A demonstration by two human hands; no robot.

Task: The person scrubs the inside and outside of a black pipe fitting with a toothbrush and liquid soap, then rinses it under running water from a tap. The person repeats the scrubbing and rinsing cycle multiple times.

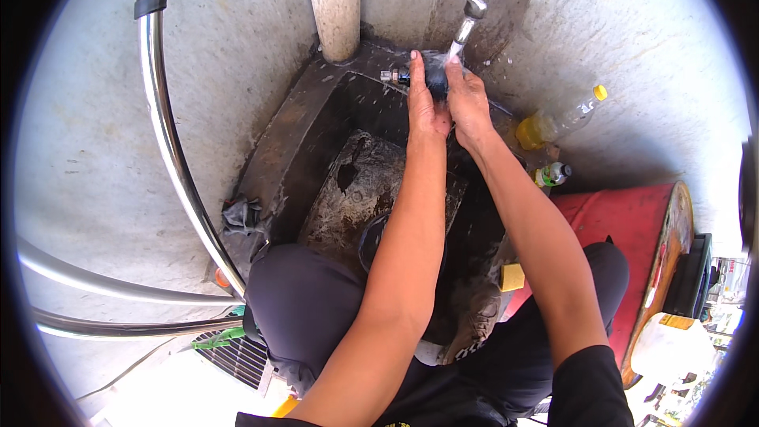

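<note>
Under a running metal tap (474, 6), I hold a dark cylindrical part (436, 77) with a metal fitting (390, 76) sticking out of its left end. My left hand (428, 108) grips it from the near side, thumb pointing up and the other fingers mostly hidden. On its right end is my right hand (470, 101), thumb close to the stream of water (455, 51). Water splashes over the part, so its exact kind is hard to make out. Below lies a dark basin (294, 160) with a stained flat plate (336, 209) in it. My left forearm partly covers a round dark container (371, 243).
Right of the basin stand a bottle of yellow liquid (534, 130) and a smaller bottle (551, 175), near a red drum (613, 217). A yellow block (512, 277) sits by my right forearm. At left are a grey rag (240, 214) and curved chrome tubes (170, 119); behind rises a white pipe (335, 16).
</note>
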